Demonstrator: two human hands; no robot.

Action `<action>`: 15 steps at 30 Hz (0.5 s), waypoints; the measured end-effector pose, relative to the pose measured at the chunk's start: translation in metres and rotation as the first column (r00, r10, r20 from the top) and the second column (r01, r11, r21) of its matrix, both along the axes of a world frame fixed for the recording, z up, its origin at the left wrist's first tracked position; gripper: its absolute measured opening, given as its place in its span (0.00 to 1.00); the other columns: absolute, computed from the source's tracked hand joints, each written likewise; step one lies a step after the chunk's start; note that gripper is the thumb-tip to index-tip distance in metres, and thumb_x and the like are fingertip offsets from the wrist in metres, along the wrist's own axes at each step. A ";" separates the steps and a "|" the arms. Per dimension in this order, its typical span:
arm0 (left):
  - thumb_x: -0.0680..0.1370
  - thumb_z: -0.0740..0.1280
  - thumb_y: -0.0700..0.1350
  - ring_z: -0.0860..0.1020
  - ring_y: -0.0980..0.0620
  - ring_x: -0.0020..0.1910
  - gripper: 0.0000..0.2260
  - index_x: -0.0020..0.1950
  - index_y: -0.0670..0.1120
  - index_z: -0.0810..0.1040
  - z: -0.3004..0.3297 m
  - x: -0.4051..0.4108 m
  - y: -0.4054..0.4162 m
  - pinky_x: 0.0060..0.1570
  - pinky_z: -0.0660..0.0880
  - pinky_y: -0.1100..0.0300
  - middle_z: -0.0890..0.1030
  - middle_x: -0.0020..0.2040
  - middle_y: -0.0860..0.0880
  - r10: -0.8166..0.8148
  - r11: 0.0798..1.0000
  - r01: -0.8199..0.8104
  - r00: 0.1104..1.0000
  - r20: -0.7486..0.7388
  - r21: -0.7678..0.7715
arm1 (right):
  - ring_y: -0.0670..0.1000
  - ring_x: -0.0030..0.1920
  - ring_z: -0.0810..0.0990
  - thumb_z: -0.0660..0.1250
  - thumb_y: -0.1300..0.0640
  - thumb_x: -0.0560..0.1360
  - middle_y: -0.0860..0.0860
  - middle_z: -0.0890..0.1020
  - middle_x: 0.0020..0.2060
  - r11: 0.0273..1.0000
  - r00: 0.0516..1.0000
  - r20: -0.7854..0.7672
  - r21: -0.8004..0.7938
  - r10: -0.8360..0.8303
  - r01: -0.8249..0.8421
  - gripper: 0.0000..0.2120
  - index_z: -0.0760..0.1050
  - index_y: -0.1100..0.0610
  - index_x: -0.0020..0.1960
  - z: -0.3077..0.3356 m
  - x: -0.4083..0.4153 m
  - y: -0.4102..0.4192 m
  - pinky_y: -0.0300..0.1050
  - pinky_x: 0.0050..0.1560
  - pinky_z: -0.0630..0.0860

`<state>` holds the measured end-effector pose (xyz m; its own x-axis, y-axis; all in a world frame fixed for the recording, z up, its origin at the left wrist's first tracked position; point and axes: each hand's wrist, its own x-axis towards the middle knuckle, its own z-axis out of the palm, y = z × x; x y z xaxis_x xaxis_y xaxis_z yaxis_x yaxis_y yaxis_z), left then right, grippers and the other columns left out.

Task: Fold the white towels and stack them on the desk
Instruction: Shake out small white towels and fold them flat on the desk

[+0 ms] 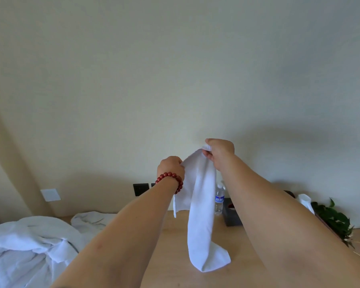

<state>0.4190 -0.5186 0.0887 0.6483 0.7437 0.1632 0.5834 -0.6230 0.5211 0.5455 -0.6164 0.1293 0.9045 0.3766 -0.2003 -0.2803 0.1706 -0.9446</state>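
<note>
A: What is the white towel (pixel 200 206) looking like?
B: Soft cloth, matt, with a fine nap; it is hanging in smooth folds. The heap of towels (pixel 27 244) on the left is showing the same dull white cloth, only crumpled.
A: And the desk (pixel 170 256)?
B: Pale wood, smooth, giving off a faint satin sheen.
A: The bottle (pixel 219 199)?
B: Clear plastic, glossy, wearing a blue paper or film label; which one I cannot tell.
A: The bracelet (pixel 172 179)?
B: Round red beads, polished and shining slightly. The dark box (pixel 231 217) is looking matt, and the wall (pixel 175 69) is showing flat, matt paint.
</note>
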 end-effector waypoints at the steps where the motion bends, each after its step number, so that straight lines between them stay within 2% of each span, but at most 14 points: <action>1: 0.77 0.62 0.40 0.78 0.49 0.39 0.10 0.44 0.48 0.83 0.001 -0.002 0.002 0.36 0.71 0.60 0.82 0.40 0.48 0.013 1.000 -0.013 1.000 0.002 0.014 | 0.51 0.37 0.79 0.70 0.67 0.74 0.54 0.80 0.40 0.999 0.999 -0.024 -0.043 -0.021 0.020 0.07 0.75 0.57 0.42 -0.003 0.001 0.002 0.43 0.51 0.80; 3: 0.76 0.62 0.39 0.78 0.49 0.39 0.10 0.43 0.48 0.82 0.001 -0.005 0.007 0.35 0.71 0.61 0.81 0.40 0.49 0.035 0.999 -0.035 0.999 0.020 0.014 | 0.50 0.33 0.78 0.72 0.67 0.73 0.54 0.80 0.36 0.998 0.996 -0.073 -0.036 -0.060 0.057 0.07 0.77 0.59 0.40 -0.008 0.001 0.003 0.45 0.51 0.81; 6: 0.77 0.65 0.41 0.79 0.48 0.42 0.08 0.44 0.49 0.82 0.002 -0.009 0.015 0.38 0.72 0.61 0.82 0.43 0.49 0.034 0.999 -0.033 0.998 0.054 -0.020 | 0.50 0.36 0.77 0.70 0.70 0.74 0.55 0.80 0.40 1.000 0.997 -0.081 0.026 -0.013 0.015 0.07 0.80 0.60 0.43 -0.015 -0.002 0.003 0.42 0.42 0.82; 9: 0.79 0.65 0.44 0.79 0.48 0.45 0.07 0.48 0.49 0.83 -0.003 -0.015 0.024 0.42 0.74 0.60 0.82 0.46 0.49 0.013 1.000 -0.013 0.999 0.035 -0.004 | 0.49 0.38 0.77 0.69 0.70 0.75 0.55 0.79 0.41 0.998 0.994 -0.088 -0.021 0.063 -0.065 0.07 0.81 0.60 0.47 -0.023 -0.004 0.002 0.40 0.37 0.80; 12: 0.80 0.64 0.44 0.78 0.48 0.46 0.07 0.50 0.47 0.82 -0.010 -0.018 0.030 0.44 0.75 0.59 0.82 0.48 0.48 -0.001 1.000 0.001 1.000 0.010 0.000 | 0.51 0.43 0.78 0.63 0.70 0.79 0.56 0.78 0.48 0.985 0.988 -0.040 -0.072 0.152 -0.155 0.10 0.81 0.61 0.47 -0.032 -0.004 0.000 0.39 0.35 0.80; 15: 0.82 0.63 0.47 0.76 0.47 0.46 0.07 0.53 0.47 0.79 -0.019 -0.021 0.034 0.44 0.72 0.59 0.80 0.50 0.48 -0.001 1.000 0.001 0.999 -0.046 -0.005 | 0.53 0.46 0.80 0.60 0.71 0.81 0.57 0.76 0.53 0.983 0.984 -0.011 -0.034 0.178 -0.179 0.12 0.81 0.62 0.48 -0.035 -0.005 0.001 0.39 0.37 0.80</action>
<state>0.3981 -0.4846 0.0695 0.6556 0.7439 0.1295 0.6062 -0.6208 0.4971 0.5404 -0.6152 0.0944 0.8217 0.5245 -0.2231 -0.3110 0.0844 -0.9467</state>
